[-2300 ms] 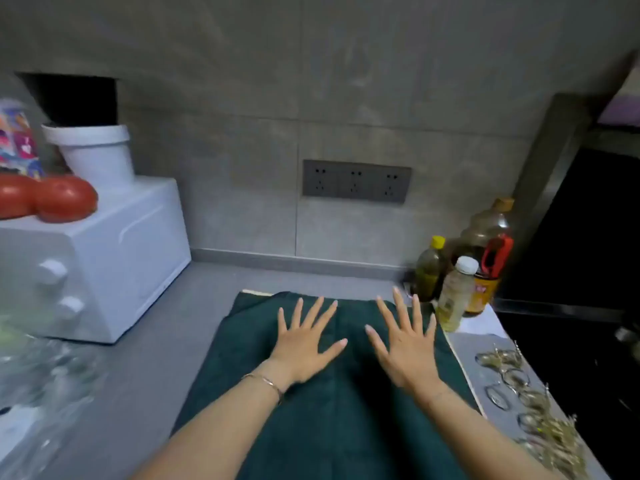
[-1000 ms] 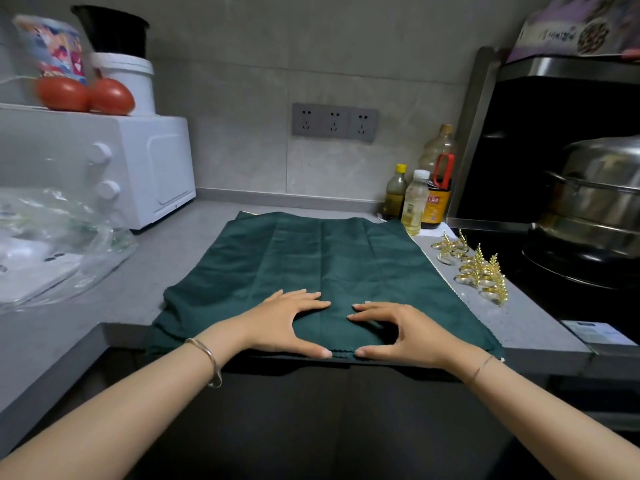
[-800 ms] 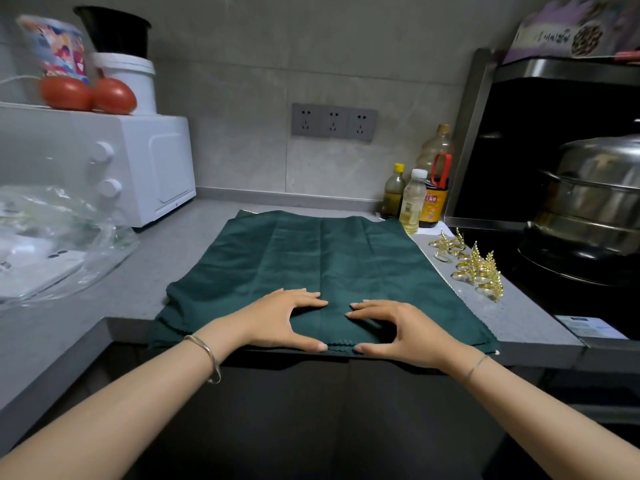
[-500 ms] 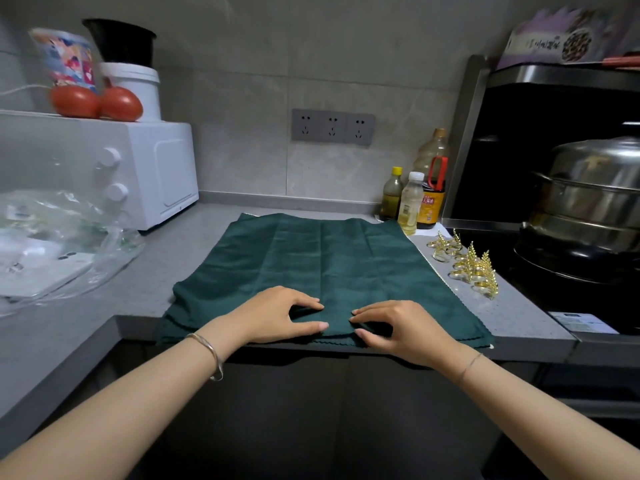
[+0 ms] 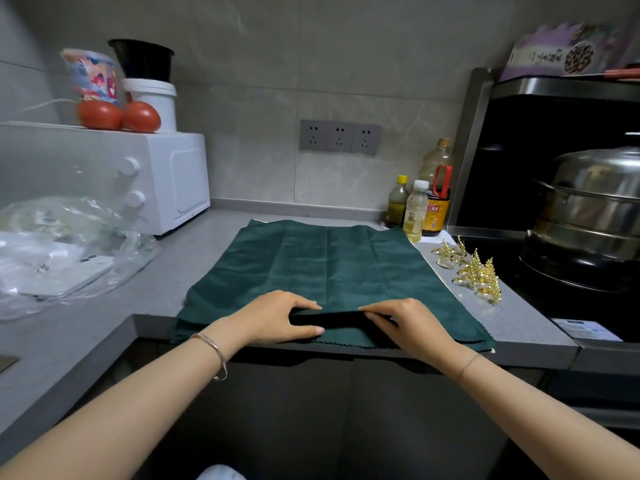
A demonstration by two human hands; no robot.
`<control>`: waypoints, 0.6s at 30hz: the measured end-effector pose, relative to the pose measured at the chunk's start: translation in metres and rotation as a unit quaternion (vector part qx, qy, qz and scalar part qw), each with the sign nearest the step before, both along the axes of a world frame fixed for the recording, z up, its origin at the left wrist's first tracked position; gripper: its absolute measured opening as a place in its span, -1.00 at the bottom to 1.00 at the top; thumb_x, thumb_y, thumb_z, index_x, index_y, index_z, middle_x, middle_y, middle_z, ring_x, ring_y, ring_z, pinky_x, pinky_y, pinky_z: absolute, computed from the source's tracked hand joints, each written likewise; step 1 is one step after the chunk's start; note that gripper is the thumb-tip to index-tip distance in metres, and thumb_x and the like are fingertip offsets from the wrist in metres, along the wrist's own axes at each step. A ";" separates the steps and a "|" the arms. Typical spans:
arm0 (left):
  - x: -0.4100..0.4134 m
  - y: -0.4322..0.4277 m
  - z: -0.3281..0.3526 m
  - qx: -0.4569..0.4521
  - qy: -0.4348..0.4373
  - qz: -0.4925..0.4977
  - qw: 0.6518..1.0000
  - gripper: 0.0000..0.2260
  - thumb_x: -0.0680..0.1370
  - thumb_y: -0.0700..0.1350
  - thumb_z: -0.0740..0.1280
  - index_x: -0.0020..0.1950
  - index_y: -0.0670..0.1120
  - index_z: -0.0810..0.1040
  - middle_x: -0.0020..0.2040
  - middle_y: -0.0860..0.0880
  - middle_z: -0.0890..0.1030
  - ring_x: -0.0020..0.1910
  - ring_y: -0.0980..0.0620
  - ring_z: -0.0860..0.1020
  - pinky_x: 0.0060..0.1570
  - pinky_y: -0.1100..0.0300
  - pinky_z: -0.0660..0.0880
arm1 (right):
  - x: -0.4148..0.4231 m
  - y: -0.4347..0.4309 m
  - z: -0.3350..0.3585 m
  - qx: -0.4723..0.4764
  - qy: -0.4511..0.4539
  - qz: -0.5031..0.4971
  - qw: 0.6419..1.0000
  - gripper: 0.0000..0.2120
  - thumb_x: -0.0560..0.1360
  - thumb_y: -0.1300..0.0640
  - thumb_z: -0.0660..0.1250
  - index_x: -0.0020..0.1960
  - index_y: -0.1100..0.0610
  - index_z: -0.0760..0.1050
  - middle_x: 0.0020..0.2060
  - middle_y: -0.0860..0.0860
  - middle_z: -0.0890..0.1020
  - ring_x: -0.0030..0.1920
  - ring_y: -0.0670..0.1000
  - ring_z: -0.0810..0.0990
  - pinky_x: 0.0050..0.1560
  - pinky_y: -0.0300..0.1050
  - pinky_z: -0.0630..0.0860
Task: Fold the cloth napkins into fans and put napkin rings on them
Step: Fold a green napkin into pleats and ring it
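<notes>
Right now my left hand [image 5: 273, 318] and my right hand [image 5: 405, 323] both pinch the near hem of the green napkin [image 5: 329, 268], fingers [image 5: 304, 304] curled over a first raised pleat with thumbs under it, while the rest of the cloth lies flat on the surface [image 5: 214, 258] toward 12 o'clock and its front edge hangs just over the lip at 6 o'clock. Since I grip only the middle, the pleat could come out crooked or sag at the corners, and a hard tug might slide the cloth off the edge or nudge the gold rings [image 5: 474, 275] at 2 o'clock.
</notes>
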State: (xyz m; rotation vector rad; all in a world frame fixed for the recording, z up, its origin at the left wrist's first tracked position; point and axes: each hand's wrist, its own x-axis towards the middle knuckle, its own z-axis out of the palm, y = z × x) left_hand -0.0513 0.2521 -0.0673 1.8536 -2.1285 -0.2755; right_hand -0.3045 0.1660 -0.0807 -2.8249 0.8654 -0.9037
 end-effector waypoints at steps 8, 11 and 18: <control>0.064 -0.006 0.032 0.022 -0.030 0.062 0.997 -0.75 0.58 0.07 0.27 -0.27 0.07 0.57 -0.35 0.10 0.54 -0.34 0.10 0.45 -0.22 0.17 0.40 | -0.023 -0.038 0.032 0.134 0.196 -0.071 0.969 -0.77 0.56 0.01 0.27 -0.06 0.15 0.60 -0.17 0.01 0.67 -0.26 -0.12 0.51 -0.15 -0.22 0.44; 0.077 -0.012 0.048 0.047 0.022 0.072 0.996 -0.61 0.56 0.06 0.31 -0.43 -0.02 0.36 -0.47 0.07 0.33 -0.46 0.10 0.26 -0.34 0.20 0.27 | -0.028 -0.039 0.069 0.234 0.205 -0.084 0.947 -0.70 0.57 0.00 0.25 -0.26 0.13 0.50 -0.47 -0.05 0.43 -0.51 -0.16 0.29 -0.43 -0.34 0.23; 0.074 -0.015 0.117 0.352 0.086 0.065 0.930 -0.71 0.51 0.09 0.37 0.00 -0.13 0.60 -0.18 0.03 0.67 -0.27 0.12 0.62 -0.21 0.29 0.52 | -0.039 -0.049 0.142 0.453 0.278 -0.119 0.839 -0.70 0.42 -0.09 0.43 0.02 0.08 0.50 -0.07 -0.02 0.65 -0.14 -0.12 0.64 -0.18 -0.35 0.51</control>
